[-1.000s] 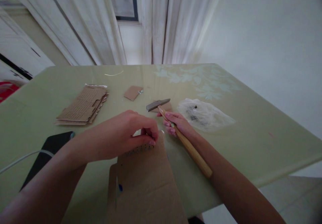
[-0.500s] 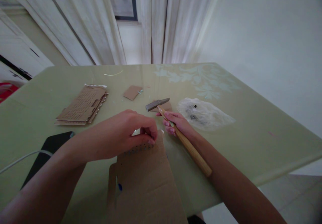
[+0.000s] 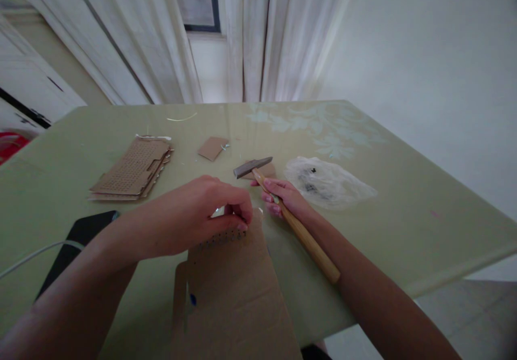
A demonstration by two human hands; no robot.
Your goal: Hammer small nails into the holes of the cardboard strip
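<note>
Left hand [image 3: 202, 214] pinching something small at far edge of cardboard sheet [image 3: 234, 295], by dotted row, steadying it; item itself too small to tell. Right hand [image 3: 283, 198] wrapping fingers high on hammer [image 3: 283, 209] handle, head hovering just beyond sheet over green table [image 3: 404, 230].

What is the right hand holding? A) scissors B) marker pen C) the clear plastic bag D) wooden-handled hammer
D: the right hand grips the hammer high on its wooden handle, near the metal head, while the clear plastic bag lies apart on the table.
</note>
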